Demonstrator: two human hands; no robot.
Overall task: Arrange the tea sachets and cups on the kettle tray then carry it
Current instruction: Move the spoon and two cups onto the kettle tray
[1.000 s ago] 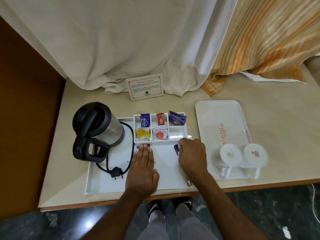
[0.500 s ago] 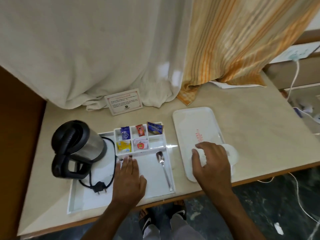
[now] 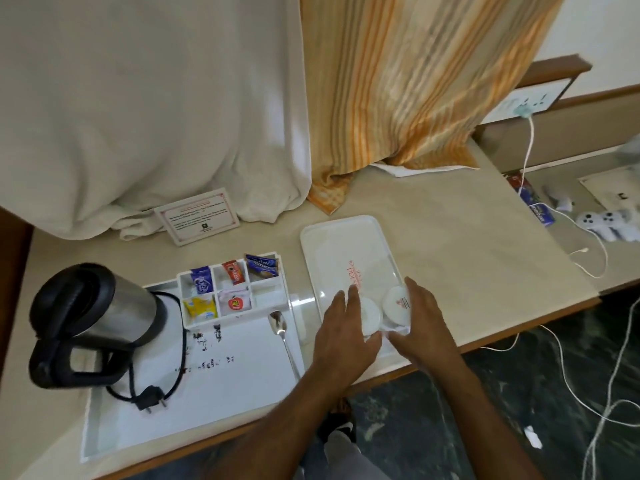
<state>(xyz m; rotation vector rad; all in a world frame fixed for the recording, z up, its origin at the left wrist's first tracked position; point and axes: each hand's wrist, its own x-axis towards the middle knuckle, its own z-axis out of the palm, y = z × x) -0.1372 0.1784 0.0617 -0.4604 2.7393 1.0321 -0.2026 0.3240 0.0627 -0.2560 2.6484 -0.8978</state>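
A beige stone counter [image 3: 450, 244] is being viewed from above, backed by a white cloth [image 3: 156, 116] and an orange striped curtain [image 3: 415, 81]. Two white cups [image 3: 398, 304] are being kept upside down at the near end of a small white serving tray [image 3: 339, 244]. The left cup is being covered by the left hand [image 3: 343, 327], fingers spread over it; the right cup is being flanked by the right hand [image 3: 424, 323], fingers loose and apart; a firm grip cannot be told for either. The kettle tray [image 3: 214, 375] is being seen just left of the serving tray, with a spoon [image 3: 282, 336] lying on it, tea sachets [image 3: 221, 289] sitting in its divided box, and the black-and-steel kettle [image 3: 90, 320] with its cord and plug [image 3: 150, 403] at its left end. A printed card [image 3: 197, 214] is being propped against the cloth. White cables [image 3: 588, 265] and white controllers [image 3: 606, 223] are being seen far right.
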